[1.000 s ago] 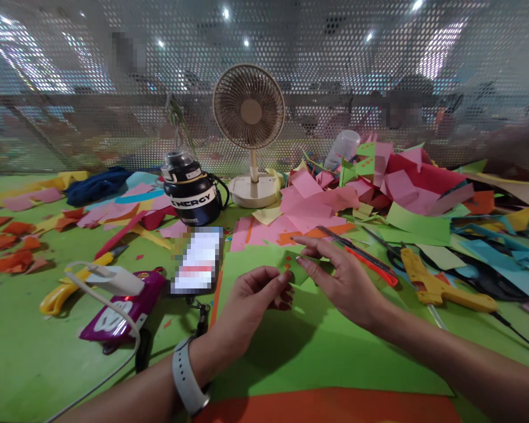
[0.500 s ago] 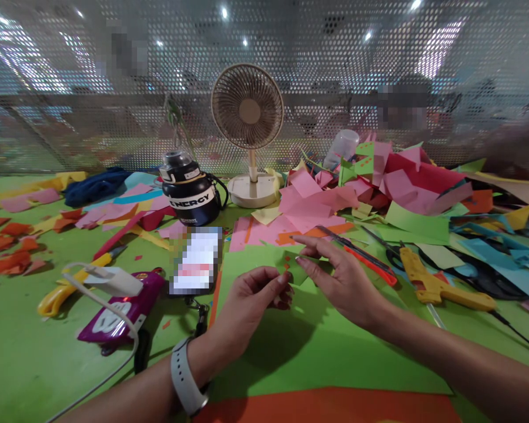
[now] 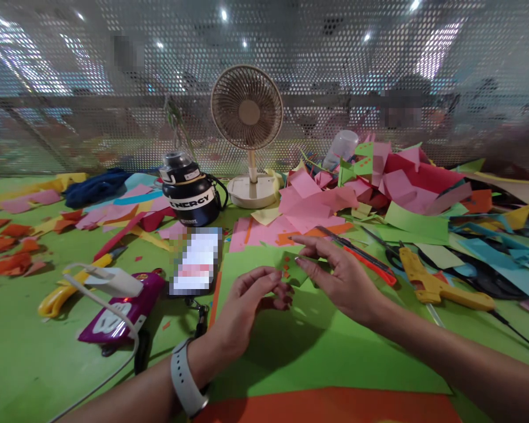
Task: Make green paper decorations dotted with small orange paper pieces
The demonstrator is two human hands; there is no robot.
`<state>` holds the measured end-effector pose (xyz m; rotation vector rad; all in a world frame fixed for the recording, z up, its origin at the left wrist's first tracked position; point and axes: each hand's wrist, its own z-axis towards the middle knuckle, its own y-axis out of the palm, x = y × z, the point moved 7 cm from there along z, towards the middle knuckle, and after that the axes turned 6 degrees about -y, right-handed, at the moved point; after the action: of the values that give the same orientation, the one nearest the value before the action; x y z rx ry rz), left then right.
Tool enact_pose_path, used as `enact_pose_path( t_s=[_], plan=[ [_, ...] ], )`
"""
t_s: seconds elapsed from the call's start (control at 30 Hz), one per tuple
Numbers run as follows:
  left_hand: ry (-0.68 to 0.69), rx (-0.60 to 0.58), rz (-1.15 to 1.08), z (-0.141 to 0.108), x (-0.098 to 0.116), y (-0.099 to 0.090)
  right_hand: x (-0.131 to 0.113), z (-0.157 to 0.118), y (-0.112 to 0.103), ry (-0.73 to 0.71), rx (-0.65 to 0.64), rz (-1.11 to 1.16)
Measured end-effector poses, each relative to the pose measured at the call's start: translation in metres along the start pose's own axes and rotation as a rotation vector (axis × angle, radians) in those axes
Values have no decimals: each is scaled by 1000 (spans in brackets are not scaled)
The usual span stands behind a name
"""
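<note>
A small green paper piece point(image 3: 294, 271) with a column of orange dots is in my right hand point(image 3: 341, 279), pinched by the thumb at its right edge. The right index finger stretches along the top of the piece. Just left of it, my left hand point(image 3: 251, 302) is held with loosely curled fingers, thumb and fingertips apart from the dots, with nothing visible in them. Both hands hover above a large green paper sheet point(image 3: 335, 358), which lies over an orange sheet point(image 3: 326, 405).
At left are a phone point(image 3: 197, 261), a purple device point(image 3: 114, 320) with a white charger and a yellow-handled cutter point(image 3: 70, 291). A bottle point(image 3: 191, 197) and a fan point(image 3: 252, 197) stand behind. Right lie a red cutter point(image 3: 374, 267), a yellow glue gun point(image 3: 443, 288) and paper scraps point(image 3: 317, 202).
My left fingers have loosened and drawn slightly left from the small green paper, so a lower orange dot shows more fully. My right hand stays almost still with the paper.
</note>
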<state>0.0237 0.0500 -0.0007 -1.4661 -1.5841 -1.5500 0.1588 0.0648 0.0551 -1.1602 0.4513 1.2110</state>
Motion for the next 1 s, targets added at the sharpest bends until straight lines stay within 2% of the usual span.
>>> enact_pose_path(
  t_s=[0.23, 0.4, 0.53, 0.63, 0.73, 0.87, 1.0],
  plan=[
    [62, 53, 230, 2, 4, -1, -3, -3, 6, -11, -39, 9],
    [134, 94, 296, 0, 13, -4, -6, 2, -4, 33, -58, -47],
    [133, 95, 197, 1, 12, -8, -7, 8, -12, 44, -100, -80],
    [129, 36, 25, 3, 8, -7, -5, 10, -12, 43, -78, -50],
    [97, -2, 1, 3, 4, -3, -2, 8, -9, 54, -62, -1],
    [41, 37, 75, 3, 2, -2, -2, 6, -8, 53, -55, -5],
    [86, 124, -2, 3, 7, -9, 0, 8, -15, 73, -81, -60]
  ],
)
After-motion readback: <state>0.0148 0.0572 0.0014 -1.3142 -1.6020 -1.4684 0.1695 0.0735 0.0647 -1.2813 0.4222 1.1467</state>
